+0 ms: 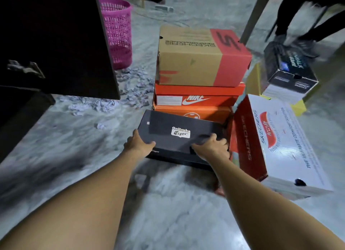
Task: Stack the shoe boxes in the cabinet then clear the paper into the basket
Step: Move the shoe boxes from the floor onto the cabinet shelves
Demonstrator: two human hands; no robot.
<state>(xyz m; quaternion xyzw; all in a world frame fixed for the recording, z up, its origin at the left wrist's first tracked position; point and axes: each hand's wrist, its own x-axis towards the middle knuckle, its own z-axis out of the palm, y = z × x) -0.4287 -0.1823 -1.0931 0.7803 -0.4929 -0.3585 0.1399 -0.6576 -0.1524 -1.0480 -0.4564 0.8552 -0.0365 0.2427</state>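
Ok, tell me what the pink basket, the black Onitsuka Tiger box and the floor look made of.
The pink basket looks like moulded plastic: uniform colour, open lattice wall. The black Onitsuka Tiger box looks like matte printed cardboard: folded edges, no glare. The floor is probably polished stone or marble-look tile: grey veining, soft sheen.

Surface finish: black shoe box, matt cardboard; basket at 11 o'clock, pink openwork plastic; floor, glossy marbled stone.

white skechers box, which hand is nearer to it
Right. The right hand grips the black box right beside the white Skechers box; the left hand holds the black box's opposite edge.
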